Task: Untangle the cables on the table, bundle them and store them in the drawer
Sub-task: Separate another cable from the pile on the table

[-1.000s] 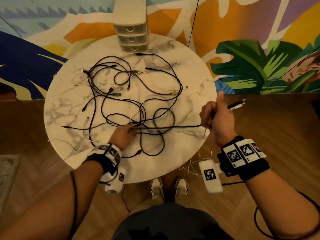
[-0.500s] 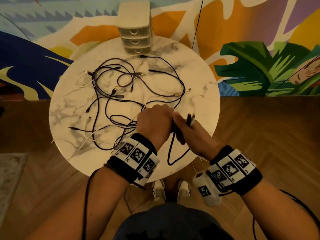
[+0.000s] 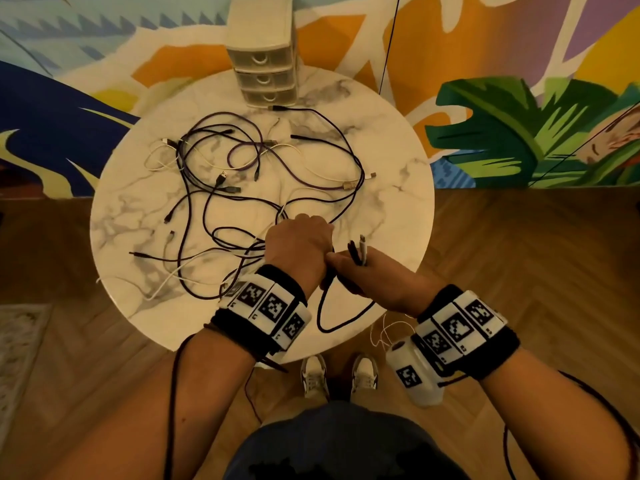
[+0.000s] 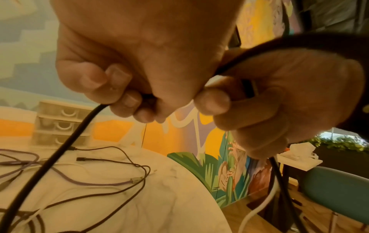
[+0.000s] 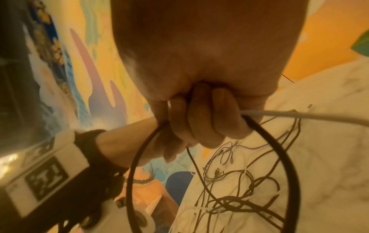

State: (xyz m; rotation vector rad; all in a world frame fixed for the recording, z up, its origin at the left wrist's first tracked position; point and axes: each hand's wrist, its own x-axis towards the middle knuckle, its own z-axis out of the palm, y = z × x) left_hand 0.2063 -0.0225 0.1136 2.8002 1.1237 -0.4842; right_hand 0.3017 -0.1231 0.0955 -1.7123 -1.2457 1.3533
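A tangle of black, purple and white cables [image 3: 242, 188] sprawls over the round marble table [image 3: 391, 161]. My left hand [image 3: 299, 242] grips a black cable [image 4: 60, 151] that runs down into the tangle. Right beside it, my right hand [image 3: 363, 271] holds a loop of the same black cable [image 3: 332, 317] together with a white cable [image 5: 299, 117], whose plug ends [image 3: 360, 249] stick up from the fist. The loop hangs over the table's near edge. A small three-drawer unit [image 3: 265, 60] stands at the table's far edge, all drawers closed.
A thin white cable [image 3: 384, 332] dangles off the near edge by my right wrist. My shoes [image 3: 337, 375] are below the table on the wooden floor. A painted mural wall [image 3: 519, 98] runs behind. A teal chair [image 4: 337, 193] stands to the right.
My right hand came in from the right edge with the cable ends and met my left hand, which rose from the tangle. A loop of black cable has formed between them.
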